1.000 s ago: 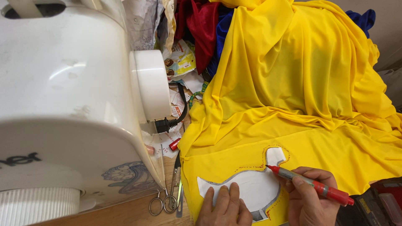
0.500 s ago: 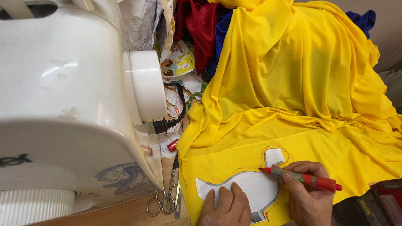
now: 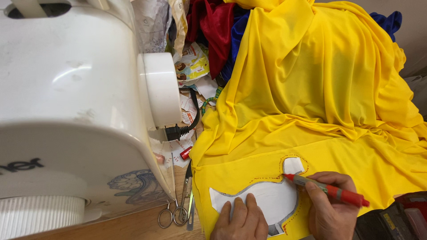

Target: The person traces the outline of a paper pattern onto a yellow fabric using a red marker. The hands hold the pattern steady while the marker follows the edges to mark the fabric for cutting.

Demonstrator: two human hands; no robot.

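- The left hand [image 3: 240, 220] lies flat, fingers spread, pressing a white paper template [image 3: 262, 195] onto yellow fabric [image 3: 311, 102] at six o'clock.
- The right hand [image 3: 329, 209] grips a red marker [image 3: 327, 190], tip touching the template's edge.
- Small scissors [image 3: 175, 209] lie at seven o'clock beside a white sewing machine [image 3: 75, 102].

Wooden tabletop [image 3: 133, 229] below; pale wall [image 3: 411, 26] top right; soft even light.

The left hand [image 3: 240, 220] lies flat, palm down, fingers extended far. Just right, the right hand [image 3: 329, 206] curls in a writing grip.
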